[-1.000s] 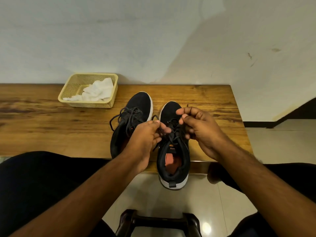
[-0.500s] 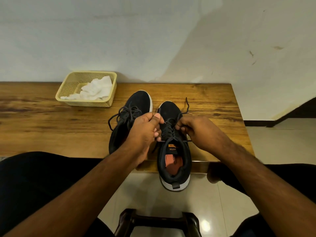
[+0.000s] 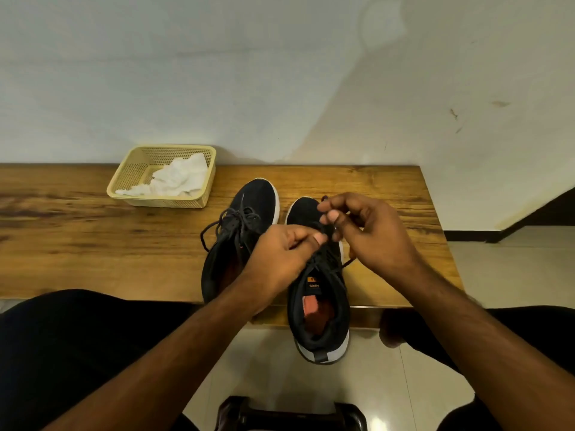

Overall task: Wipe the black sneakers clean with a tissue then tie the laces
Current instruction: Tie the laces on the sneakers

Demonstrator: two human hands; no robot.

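Black laces: on the right-hand sneaker [image 3: 317, 293], low centre of the frame, the laces [image 3: 320, 259] are drawn up between both hands, with one loose end trailing off the shoe's right side.
Left hand [image 3: 280, 259]: its grip is closed, thumb and fingers pinching a lace strand just over the tongue.
Right hand [image 3: 370, 234]: its grip is pinched together too, fingertips [image 3: 334, 216] nipping a lace end above the toe area (how much lace sits inside that pinch I cannot tell).
Knot risk: if either pinch slackens while the strands cross, I would expect the half-made loop to spring open and the tie to need starting over.
Shoe risk: the heel of this sneaker overhangs the near edge of the desk [image 3: 93, 244]; a hard tug toward the person could, in my judgement, tip it off onto the tiled floor [image 3: 311, 396].
Other sneaker [image 3: 241, 231]: just left of the first, toe pointing to the wall, its laces showing loops in a loose bunch; whether that is a finished bow is unclear from here.
Tissue [image 3: 177, 178]: crumpled white, lying in the cream basket [image 3: 130, 169] at the upper left, well apart from the shoes.
In the way: the left wrist crosses over the other sneaker's heel, hiding part of it; the person's dark-clothed knees crowd the desk edge, and a dark stool-like object [image 3: 292, 415] sits at the bottom of the frame.
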